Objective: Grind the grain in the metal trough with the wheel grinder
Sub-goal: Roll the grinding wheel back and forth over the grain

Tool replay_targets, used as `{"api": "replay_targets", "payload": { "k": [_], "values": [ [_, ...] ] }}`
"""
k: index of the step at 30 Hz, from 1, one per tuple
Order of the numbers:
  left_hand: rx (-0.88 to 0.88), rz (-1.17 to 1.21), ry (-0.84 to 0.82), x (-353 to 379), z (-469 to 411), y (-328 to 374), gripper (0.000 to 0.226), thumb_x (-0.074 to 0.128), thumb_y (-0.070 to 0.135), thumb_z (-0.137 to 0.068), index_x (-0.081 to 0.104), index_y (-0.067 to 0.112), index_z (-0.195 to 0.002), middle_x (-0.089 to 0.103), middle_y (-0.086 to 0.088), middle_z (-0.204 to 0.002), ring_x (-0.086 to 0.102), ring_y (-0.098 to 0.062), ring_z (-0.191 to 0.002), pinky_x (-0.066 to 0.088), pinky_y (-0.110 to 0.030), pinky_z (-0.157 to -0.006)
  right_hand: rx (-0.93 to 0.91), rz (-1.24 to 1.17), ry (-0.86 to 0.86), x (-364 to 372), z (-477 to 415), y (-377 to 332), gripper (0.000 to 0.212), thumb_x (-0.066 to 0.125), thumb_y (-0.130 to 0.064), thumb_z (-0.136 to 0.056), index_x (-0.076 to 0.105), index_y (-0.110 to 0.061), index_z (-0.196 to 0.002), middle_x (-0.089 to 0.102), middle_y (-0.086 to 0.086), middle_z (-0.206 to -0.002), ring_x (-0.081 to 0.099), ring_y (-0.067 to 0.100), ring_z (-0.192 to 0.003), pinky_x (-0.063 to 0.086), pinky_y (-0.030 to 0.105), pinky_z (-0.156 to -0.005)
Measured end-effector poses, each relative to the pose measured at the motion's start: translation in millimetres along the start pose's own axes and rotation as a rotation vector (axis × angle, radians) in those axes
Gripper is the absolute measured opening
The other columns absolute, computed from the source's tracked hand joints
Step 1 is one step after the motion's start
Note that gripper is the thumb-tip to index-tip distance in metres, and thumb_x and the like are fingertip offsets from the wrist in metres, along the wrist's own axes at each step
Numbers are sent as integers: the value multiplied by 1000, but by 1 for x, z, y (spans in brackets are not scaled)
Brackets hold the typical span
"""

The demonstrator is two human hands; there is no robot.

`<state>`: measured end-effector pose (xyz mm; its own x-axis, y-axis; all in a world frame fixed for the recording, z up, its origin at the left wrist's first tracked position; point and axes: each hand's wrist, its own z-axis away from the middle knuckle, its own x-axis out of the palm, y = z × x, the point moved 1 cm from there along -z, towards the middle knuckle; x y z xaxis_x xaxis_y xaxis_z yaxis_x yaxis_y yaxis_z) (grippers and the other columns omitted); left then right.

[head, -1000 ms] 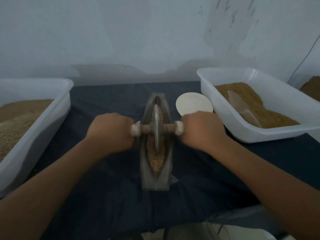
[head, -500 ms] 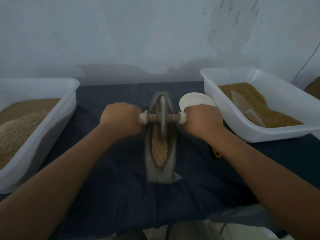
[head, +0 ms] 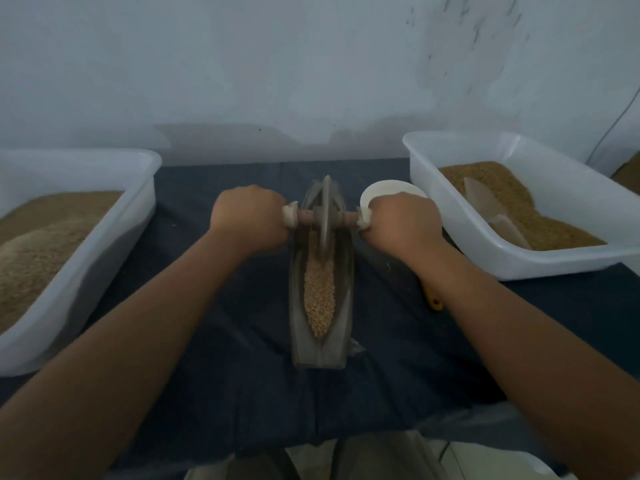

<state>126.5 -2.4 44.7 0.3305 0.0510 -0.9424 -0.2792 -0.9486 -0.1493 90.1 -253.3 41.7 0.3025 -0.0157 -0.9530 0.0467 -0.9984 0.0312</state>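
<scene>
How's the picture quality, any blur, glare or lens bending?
Head view: dim, bluish light, no glare; wheel grinder, left hand and right hand slightly soft, grain in the trough sharper; wide-angle lens bows the right bin and stretches the forearms.

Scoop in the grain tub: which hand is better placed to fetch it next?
Right, probably. The right hand grips the handle of the wheel grinder beside the tub holding the scoop; the left hand grips the other handle, across the metal trough.
</scene>
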Motion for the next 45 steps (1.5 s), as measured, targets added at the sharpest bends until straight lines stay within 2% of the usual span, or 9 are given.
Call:
{"api": "replay_targets", "payload": {
  "k": [3,8,14,18,21,27,32,39,45],
  "values": [
    [52,-50,52,1,41,-1,34,60,47,-81,44,26,-61,46,8,-58,47,-22,-51,35,-27,-53,-48,-31,2,-3,44,1,33,59,-46,-92,49,-28,-66,54,-7,-65,55,18,-60,38,29,-54],
    [188,-85,266,-5,100,-7,51,70,43,-65,21,31,-60,25,13,-46,20,-16,-36,12,-16,-52,-169,-52,133,-3,101,4,33,55,-56,-82,40,-33,-64,45,-9,-55,44,18,-46,27,25,-45],
    [11,-41,88,10,23,-2,36,57,49,-83,48,24,-60,46,8,-56,45,-21,-48,34,-27,-54,-78,-4,125,12,18,3,33,60,-45,-93,57,-24,-68,52,-5,-63,51,20,-57,28,27,-52],
    [-41,28,46,8,7,-2,30,57,45,-83,52,23,-61,51,7,-60,47,-20,-52,41,-30,-58,-55,73,91,3,-4,-4,30,58,-35,-90,53,-22,-63,52,-4,-64,58,23,-64,26,28,-53],
    [13,-17,84,7,42,-2,32,57,47,-80,46,25,-60,44,9,-56,44,-21,-49,34,-27,-53,-76,22,43,-3,31,-4,34,58,-45,-94,53,-26,-66,51,-6,-65,56,20,-62,35,29,-56],
    [160,-103,234,-1,99,-10,47,68,47,-70,26,31,-58,27,12,-45,21,-10,-35,11,-17,-49,-184,-49,74,-17,95,1,35,42,-63,-77,40,-32,-60,43,-12,-52,43,11,-46,25,22,-45],
    [38,-76,100,6,38,-2,37,58,51,-81,43,26,-58,42,9,-53,33,-14,-42,22,-22,-49,-82,-12,73,6,31,4,35,51,-55,-85,50,-28,-62,48,-9,-57,43,13,-50,28,24,-49],
    [4,-43,-28,-15,9,7,28,62,45,-80,51,25,-64,51,6,-63,45,-18,-53,40,-30,-57,29,-73,-17,9,9,4,30,62,-45,-93,65,-24,-72,62,-3,-71,60,21,-67,51,34,-63],
    [194,-124,144,-16,94,-5,38,63,47,-71,33,29,-57,36,12,-46,29,-8,-37,17,-18,-47,-150,-37,68,-4,94,6,34,41,-62,-81,34,-35,-62,47,-11,-59,47,15,-50,35,28,-46]
  ]
}}
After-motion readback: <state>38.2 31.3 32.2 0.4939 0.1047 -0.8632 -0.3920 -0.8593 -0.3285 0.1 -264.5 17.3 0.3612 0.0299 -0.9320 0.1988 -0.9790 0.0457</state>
